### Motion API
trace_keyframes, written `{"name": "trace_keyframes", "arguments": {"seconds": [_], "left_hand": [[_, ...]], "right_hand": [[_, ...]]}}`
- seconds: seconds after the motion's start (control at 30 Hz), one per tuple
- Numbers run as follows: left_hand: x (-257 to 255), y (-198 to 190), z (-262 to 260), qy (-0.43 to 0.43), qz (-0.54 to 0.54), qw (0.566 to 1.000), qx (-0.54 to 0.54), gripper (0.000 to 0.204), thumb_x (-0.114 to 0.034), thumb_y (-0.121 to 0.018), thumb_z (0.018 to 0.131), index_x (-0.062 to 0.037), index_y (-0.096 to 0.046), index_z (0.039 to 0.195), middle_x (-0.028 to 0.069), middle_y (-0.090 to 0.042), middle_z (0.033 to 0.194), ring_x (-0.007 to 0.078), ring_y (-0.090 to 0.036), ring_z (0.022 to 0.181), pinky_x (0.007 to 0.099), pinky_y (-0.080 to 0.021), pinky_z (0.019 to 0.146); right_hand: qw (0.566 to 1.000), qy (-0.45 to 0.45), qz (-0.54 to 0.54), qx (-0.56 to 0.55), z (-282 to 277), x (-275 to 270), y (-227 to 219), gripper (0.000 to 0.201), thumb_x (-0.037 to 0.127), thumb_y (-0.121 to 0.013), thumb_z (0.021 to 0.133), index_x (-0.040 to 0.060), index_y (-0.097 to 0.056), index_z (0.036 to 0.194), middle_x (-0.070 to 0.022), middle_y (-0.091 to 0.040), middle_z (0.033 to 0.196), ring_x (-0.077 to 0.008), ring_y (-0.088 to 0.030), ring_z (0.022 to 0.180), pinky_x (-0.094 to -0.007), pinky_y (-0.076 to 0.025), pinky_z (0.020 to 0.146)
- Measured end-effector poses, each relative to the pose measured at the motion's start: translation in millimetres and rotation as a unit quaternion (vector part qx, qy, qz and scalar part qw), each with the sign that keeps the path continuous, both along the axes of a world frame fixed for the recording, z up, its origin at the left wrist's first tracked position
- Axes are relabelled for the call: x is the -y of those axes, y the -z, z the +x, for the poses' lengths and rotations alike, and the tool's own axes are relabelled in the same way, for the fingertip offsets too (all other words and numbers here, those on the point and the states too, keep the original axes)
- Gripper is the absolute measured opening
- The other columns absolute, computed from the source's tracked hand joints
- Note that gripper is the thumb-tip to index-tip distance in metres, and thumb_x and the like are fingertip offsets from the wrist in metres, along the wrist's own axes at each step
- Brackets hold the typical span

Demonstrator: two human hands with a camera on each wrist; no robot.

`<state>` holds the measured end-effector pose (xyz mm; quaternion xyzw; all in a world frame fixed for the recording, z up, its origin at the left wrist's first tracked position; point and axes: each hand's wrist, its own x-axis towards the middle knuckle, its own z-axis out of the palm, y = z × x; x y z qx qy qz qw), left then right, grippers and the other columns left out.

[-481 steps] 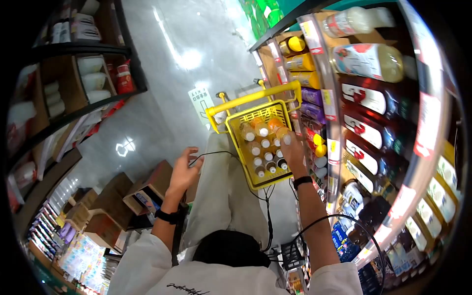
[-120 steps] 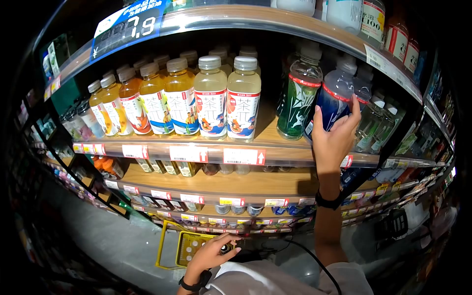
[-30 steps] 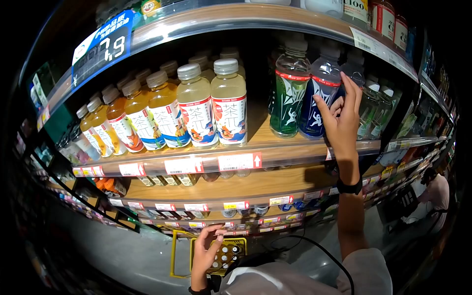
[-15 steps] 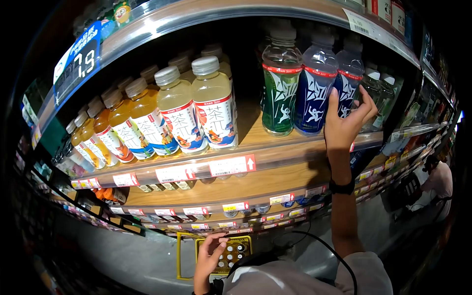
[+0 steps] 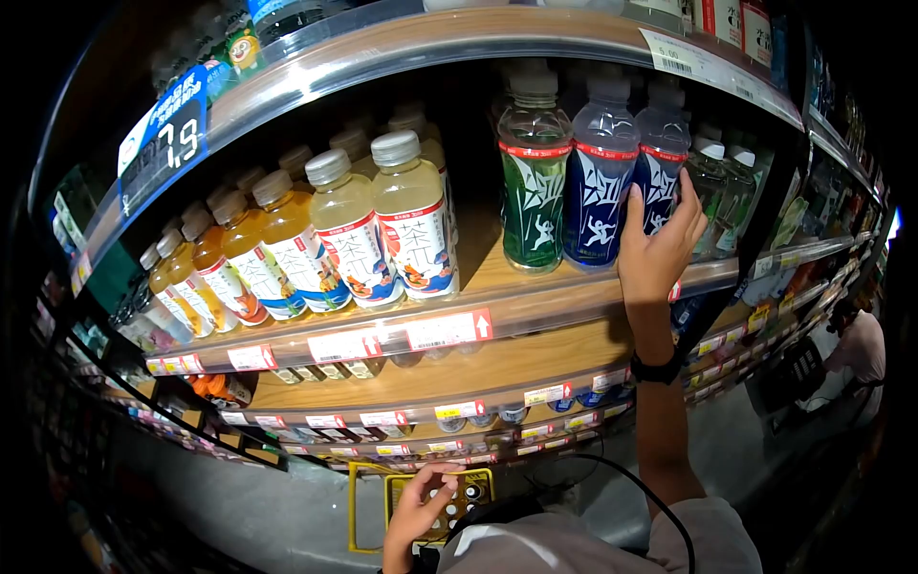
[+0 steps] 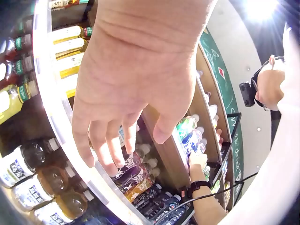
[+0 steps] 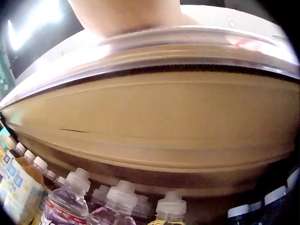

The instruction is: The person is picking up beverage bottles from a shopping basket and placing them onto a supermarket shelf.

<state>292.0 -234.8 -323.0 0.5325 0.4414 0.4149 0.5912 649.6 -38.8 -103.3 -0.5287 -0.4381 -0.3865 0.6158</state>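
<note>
My right hand (image 5: 662,206) is raised to a wooden shelf (image 5: 535,304) and grips the lower part of a blue-labelled bottle (image 5: 660,153), forefinger on its left side and the other fingers on its right. A second blue bottle (image 5: 595,191) and a green one (image 5: 534,187) stand just left of it. My left hand (image 5: 421,502) hangs low over a yellow basket (image 5: 352,512) that holds capped bottles. In the left wrist view, the left hand (image 6: 131,145) has loose fingers and holds nothing. The right wrist view shows only the shelf's underside (image 7: 154,122).
Rows of yellow and pale tea bottles (image 5: 411,225) fill the shelf's left part under a blue 7.9 price sign (image 5: 177,134). Lower shelves with price tags (image 5: 449,411) run beneath. A cable hangs from my right arm. Another person (image 5: 861,344) crouches at the far right.
A second ago my right fingers were stretched against the blue bottles; now they wrap round the right-hand one, lower down. My left hand stays over the basket.
</note>
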Motion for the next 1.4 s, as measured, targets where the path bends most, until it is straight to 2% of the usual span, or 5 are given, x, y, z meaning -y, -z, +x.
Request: {"name": "trace_keyframes", "arguments": {"seconds": [0.83, 1.0, 1.13, 1.23, 1.4], "left_hand": [[-0.5, -17.6, 11.2, 0.019, 0.099, 0.992, -0.08, 0.025, -0.013, -0.067, 0.101, -0.0009, -0.064, 0.123, 0.0068, -0.07, 0.118, 0.0135, -0.065, 0.107, 0.0298, -0.05, 0.099], [2.5, -32.6, 17.2, 0.016, 0.133, 0.989, -0.058, 0.026, -0.01, -0.067, 0.1, 0.0005, -0.063, 0.123, 0.008, -0.072, 0.118, 0.0145, -0.067, 0.103, 0.0313, -0.051, 0.097], [1.0, -49.0, 26.6, 0.067, 0.136, 0.988, -0.008, 0.042, -0.008, -0.069, 0.097, 0.0018, -0.053, 0.135, 0.0123, -0.067, 0.126, 0.0179, -0.063, 0.112, 0.0339, -0.048, 0.101], [-2.0, -60.5, 38.6, 0.13, 0.124, 0.971, 0.156, 0.072, -0.013, -0.078, 0.091, -0.0018, -0.04, 0.15, 0.0152, -0.057, 0.139, 0.0197, -0.059, 0.113, 0.0374, -0.046, 0.104], [-0.2, -75.4, 53.0, 0.062, 0.145, 0.985, 0.067, 0.078, -0.011, -0.086, 0.084, -0.0024, -0.04, 0.146, 0.0098, -0.055, 0.136, 0.0176, -0.051, 0.13, 0.0373, -0.039, 0.112]], "right_hand": [[0.933, -0.193, 0.299, 0.053, 5.4, 15.8, 16.5, 0.092, 0.005, -0.077, 0.091, -0.0003, -0.011, 0.154, -0.0288, -0.031, 0.149, -0.0354, -0.044, 0.135, -0.0464, -0.043, 0.113], [0.952, -0.252, 0.173, -0.02, -34.5, 90.2, 5.1, 0.1, 0.021, -0.075, 0.081, -0.0021, -0.015, 0.158, -0.0264, -0.034, 0.148, -0.0366, -0.048, 0.132, -0.0483, -0.045, 0.112], [0.868, -0.488, 0.04, -0.079, -59.2, 108.0, 44.6, 0.105, 0.049, -0.079, 0.083, -0.0035, -0.023, 0.155, -0.0194, -0.05, 0.137, -0.029, -0.056, 0.122, -0.0432, -0.049, 0.102], [0.714, -0.689, -0.111, -0.056, -87.4, 132.3, 44.3, 0.097, 0.024, -0.077, 0.083, -0.0087, -0.018, 0.153, -0.0248, -0.049, 0.136, -0.0277, -0.06, 0.118, -0.0414, -0.049, 0.101], [0.695, -0.685, -0.215, -0.045, -119.5, 141.7, 73.2, 0.102, 0.01, -0.08, 0.073, -0.0082, -0.02, 0.153, -0.0239, -0.044, 0.142, -0.028, -0.054, 0.127, -0.0406, -0.046, 0.107]]}}
